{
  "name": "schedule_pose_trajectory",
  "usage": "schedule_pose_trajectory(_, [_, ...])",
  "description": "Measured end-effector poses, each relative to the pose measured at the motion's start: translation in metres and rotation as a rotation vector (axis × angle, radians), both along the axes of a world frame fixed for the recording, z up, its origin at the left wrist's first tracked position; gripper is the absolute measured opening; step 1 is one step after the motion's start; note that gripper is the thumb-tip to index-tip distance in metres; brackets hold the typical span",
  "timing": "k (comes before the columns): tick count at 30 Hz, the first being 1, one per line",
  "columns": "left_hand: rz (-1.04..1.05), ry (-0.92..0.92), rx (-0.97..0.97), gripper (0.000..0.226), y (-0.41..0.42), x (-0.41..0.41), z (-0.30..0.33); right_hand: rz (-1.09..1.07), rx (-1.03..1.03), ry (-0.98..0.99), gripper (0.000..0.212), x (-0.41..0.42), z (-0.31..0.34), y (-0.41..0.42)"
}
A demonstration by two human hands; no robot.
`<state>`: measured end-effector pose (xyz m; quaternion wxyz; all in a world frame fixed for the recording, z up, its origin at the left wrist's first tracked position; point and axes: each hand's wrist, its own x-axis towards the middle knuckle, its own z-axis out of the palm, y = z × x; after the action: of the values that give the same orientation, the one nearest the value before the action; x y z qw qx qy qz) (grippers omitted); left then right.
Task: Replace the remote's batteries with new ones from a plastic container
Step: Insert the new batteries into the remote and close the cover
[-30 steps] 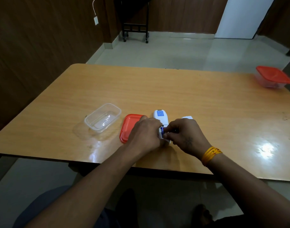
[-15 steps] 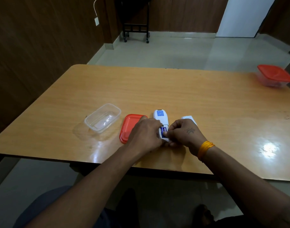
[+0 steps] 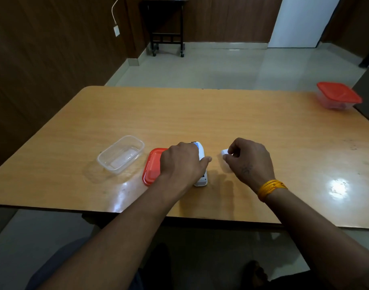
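One wooden surface [image 3: 221, 114] is seen in a room with dark panelled walls and a pale tiled floor. Two containers are counted: one clear container [image 3: 121, 153], open, and one closed container [image 3: 337, 96] with a red lid at the far right. One loose red lid [image 3: 153, 165] lies beside one white remote [image 3: 201, 176]. The remote is covered and gripped by the left hand [image 3: 182, 162]. A small white piece [image 3: 225, 152] is pinched by the right hand [image 3: 249, 159]. No writing can be read.
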<state>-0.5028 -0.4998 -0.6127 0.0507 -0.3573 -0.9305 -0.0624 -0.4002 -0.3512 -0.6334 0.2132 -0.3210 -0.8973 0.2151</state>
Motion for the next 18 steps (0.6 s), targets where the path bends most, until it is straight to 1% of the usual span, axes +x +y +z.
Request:
schedule_pose_trajectory(2, [0.019,0.0,-0.061,0.056,0.007,0.003,-0.001,-0.009,0.083,-0.057,0.022,0.001,-0.004,0.005])
schedule_pose_trajectory(4, [0.026,0.006,-0.101,0.057,0.014,0.006,-0.005,-0.026,0.114,-0.142,0.032,0.001,-0.007,0.007])
schedule_pose_trajectory(6, [0.034,0.021,-0.129,0.055,0.019,0.008,-0.006,-0.025,0.107,-0.214,0.039,0.001,-0.011,0.008])
schedule_pose_trajectory(8, [0.058,0.017,-0.149,0.05,0.023,0.008,-0.007,-0.016,0.082,-0.25,0.042,-0.001,-0.013,0.008])
schedule_pose_trajectory(11, [0.099,-0.034,-0.15,0.034,0.028,0.008,-0.009,0.005,0.07,-0.24,0.037,-0.002,-0.014,0.008])
schedule_pose_trajectory(15, [0.136,-0.116,-0.075,0.032,0.028,0.009,-0.012,-0.003,0.028,-0.195,0.036,0.003,-0.009,0.009])
schedule_pose_trajectory(18, [0.153,-0.193,0.036,0.031,0.026,0.009,-0.011,-0.045,-0.015,-0.093,0.033,0.008,-0.001,0.01])
